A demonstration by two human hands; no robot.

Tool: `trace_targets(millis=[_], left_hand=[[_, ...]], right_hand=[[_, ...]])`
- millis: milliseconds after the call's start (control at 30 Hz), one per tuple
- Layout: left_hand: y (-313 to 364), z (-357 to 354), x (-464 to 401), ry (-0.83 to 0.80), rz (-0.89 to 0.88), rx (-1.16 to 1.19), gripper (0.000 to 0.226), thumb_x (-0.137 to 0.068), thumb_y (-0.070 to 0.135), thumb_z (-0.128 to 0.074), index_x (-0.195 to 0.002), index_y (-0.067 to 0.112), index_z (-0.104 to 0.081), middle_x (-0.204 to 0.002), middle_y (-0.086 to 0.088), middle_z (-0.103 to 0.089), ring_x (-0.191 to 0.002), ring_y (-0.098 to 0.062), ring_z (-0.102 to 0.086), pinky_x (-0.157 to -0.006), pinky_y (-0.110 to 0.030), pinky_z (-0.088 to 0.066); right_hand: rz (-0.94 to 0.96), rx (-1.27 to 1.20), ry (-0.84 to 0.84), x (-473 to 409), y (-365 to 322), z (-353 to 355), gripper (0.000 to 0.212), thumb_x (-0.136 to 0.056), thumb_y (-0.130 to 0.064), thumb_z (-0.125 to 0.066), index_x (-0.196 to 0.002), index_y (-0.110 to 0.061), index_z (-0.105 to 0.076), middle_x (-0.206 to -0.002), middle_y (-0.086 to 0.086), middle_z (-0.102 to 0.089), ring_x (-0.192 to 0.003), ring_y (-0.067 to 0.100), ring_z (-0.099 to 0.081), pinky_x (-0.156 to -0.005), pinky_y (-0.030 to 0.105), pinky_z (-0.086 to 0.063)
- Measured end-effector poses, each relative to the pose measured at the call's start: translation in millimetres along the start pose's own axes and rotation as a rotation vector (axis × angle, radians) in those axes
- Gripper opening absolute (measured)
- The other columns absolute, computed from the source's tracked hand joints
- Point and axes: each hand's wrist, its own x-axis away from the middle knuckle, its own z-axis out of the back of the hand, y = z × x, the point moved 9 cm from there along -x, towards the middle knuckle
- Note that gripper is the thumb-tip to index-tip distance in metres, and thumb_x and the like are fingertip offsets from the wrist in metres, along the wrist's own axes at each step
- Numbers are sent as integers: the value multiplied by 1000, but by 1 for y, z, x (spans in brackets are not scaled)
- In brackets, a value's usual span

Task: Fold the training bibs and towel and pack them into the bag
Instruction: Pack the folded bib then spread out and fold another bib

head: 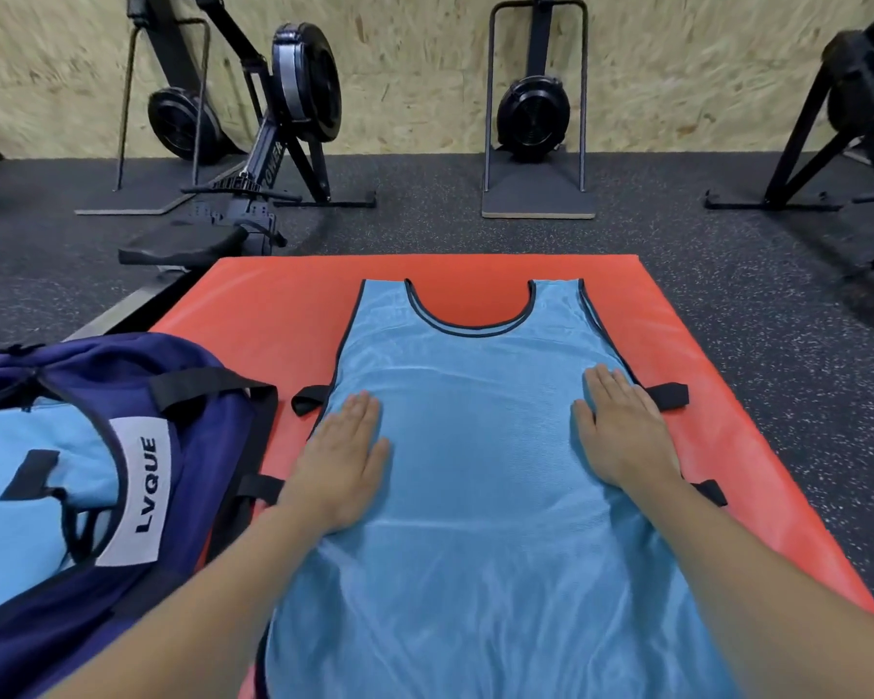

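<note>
Nearest, left hand (346, 464) and right hand (621, 428) pressed flat on the bib (475, 446), fingers straight, gripping nothing, each close to a side edge at about waist height. Bib spread face-up on the mat (273, 315), neck hole away from the person, hem running out of view at the bottom. Probably smoothing before the first fold: best to sweep wrinkles outward to the edges, tuck the black side straps (669, 396) in over the mesh, then bring one side across to meet the other with trims aligned. Thin, slippery mesh likely to slide, so keep one palm anchoring while the other folds. Just left, bag (198, 446) lying open, touching or overlapping the mat's edge, more light-blue fabric (31, 446) already inside. Bare mat on both sides and beyond the shoulders, giving room to fold; narrower strip on the right. Farther off, speckled floor (677, 234), then rowers (293, 93) against the wall.
</note>
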Motion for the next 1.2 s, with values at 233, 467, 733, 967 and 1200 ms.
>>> trace_targets(millis=[233,467,733,967,1200], left_hand=[[0,7,10,66,-40,-23,85,-89,56,8,-160,14,-9,-168,-2,-3,-154,-12,2,-122,-26,8],[-2,8,8,105,-56,-32,87,-88,54,7,-159,10,-15,-167,-5,-10,-154,-15,-5,-122,-27,7],[0,6,7,81,-55,-54,89,-85,53,12,-160,11,-10,-168,-4,-5,-154,-14,0,-124,-30,5],[23,16,14,22,-55,-114,74,-101,49,2,-158,4,-9,-167,-11,-3,-155,-21,-2,-125,-35,4],[71,0,133,28,-362,-32,66,-107,46,-12,-149,3,-41,-158,-11,-33,-146,-25,-34,-119,-35,-14]], right_hand=[[-29,119,-91,-6,-8,1,64,-103,-45,-13,-159,-14,-15,-168,3,-10,-154,18,-5,-125,39,-1],[437,-84,-114,104,-215,-26,66,-103,-44,-10,-160,-11,-11,-168,6,-6,-155,19,-2,-123,37,10],[142,24,-40,99,-57,-8,80,-91,-55,2,-160,-18,-14,-167,-3,-7,-154,15,-2,-124,35,0],[111,-22,-104,113,-56,12,87,-93,-67,5,-160,-12,-8,-166,1,2,-155,16,1,-123,30,7],[376,-97,-131,178,-140,-15,78,-98,-61,-2,-159,-16,-19,-166,-4,-10,-154,13,-5,-125,35,3]])
